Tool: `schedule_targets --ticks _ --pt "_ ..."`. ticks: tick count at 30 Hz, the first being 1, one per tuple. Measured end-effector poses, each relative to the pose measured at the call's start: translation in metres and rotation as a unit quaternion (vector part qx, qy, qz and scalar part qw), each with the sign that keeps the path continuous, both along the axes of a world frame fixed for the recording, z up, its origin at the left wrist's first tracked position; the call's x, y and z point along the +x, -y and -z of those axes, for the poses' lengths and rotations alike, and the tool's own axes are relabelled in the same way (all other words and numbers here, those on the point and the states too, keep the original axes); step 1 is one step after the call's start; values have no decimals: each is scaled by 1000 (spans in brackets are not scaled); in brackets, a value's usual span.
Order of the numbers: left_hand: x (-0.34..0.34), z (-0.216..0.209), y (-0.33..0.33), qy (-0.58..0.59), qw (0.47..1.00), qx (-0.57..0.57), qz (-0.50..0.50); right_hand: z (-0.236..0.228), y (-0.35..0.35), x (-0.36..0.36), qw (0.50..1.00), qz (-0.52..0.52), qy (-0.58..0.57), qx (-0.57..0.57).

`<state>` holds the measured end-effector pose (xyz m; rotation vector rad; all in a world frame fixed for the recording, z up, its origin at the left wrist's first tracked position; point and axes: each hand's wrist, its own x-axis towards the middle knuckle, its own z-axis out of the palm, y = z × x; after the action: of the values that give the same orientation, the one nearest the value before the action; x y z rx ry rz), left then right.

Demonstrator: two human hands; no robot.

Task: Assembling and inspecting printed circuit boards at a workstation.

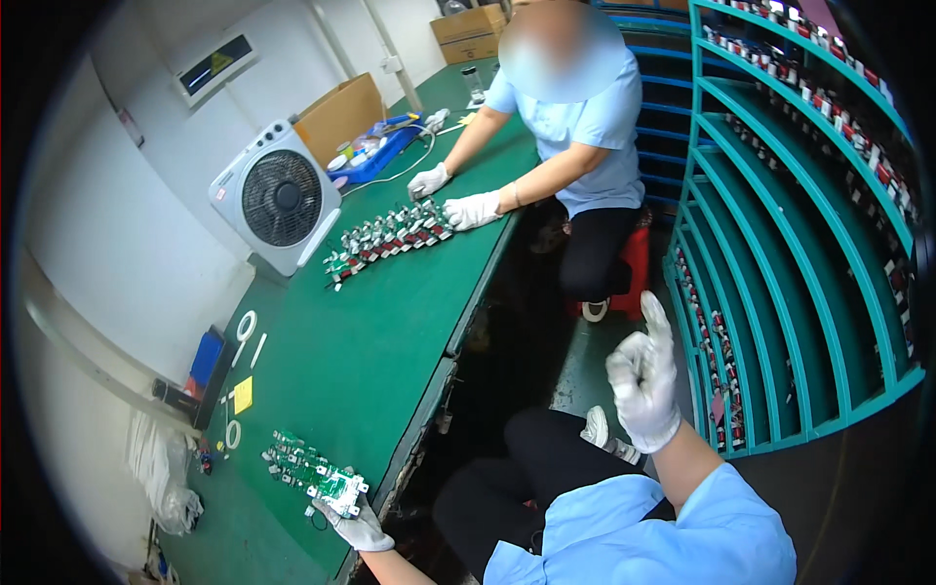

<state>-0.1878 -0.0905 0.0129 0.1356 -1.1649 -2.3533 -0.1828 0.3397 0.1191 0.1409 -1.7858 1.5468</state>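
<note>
My left hand (359, 529), in a white glove, grips the near end of a row of green circuit boards (339, 487) at the table's near edge. White and metallic parts show on the boards, and the fingers under them are partly hidden. Raised over the floor on the right, my right hand (645, 380), also gloved, has nothing visible in it. Its uppermost finger points up while others curl toward the thumb. Farther along the green table (390, 322), a co-worker's gloved hands (473, 210) touch a long row of boards (385, 241) with red and silver parts.
A grey box fan (283, 195) stands against the wall side, near a blue tray (385, 156) and a cardboard box (341, 117). White tape rolls (247, 325) and a yellow note (243, 394) lie on the table. Teal shelves (780, 224) of parts rise at right.
</note>
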Motion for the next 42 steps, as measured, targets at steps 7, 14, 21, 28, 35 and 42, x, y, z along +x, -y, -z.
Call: schedule_targets --ticks 7,14,21,28,35,42 --pt "5 -2 7 50 998 -4 -33 -39 -2 -8 996 -12 -68 62" --pt "5 3 1 31 998 -19 -55 -80 2 -26 991 -31 -106 -80" --pt "4 9 1 33 997 -71 -19 -81 4 -33 936 -128 -89 -315" --pt "7 6 -1 40 995 -82 -39 -86 0 -25 960 -141 -123 -207" --pt "5 13 1 51 994 -72 -61 -94 7 -11 953 -129 -127 -243" --pt "3 19 9 15 996 -90 -20 -77 3 -24 956 -119 -170 -210"
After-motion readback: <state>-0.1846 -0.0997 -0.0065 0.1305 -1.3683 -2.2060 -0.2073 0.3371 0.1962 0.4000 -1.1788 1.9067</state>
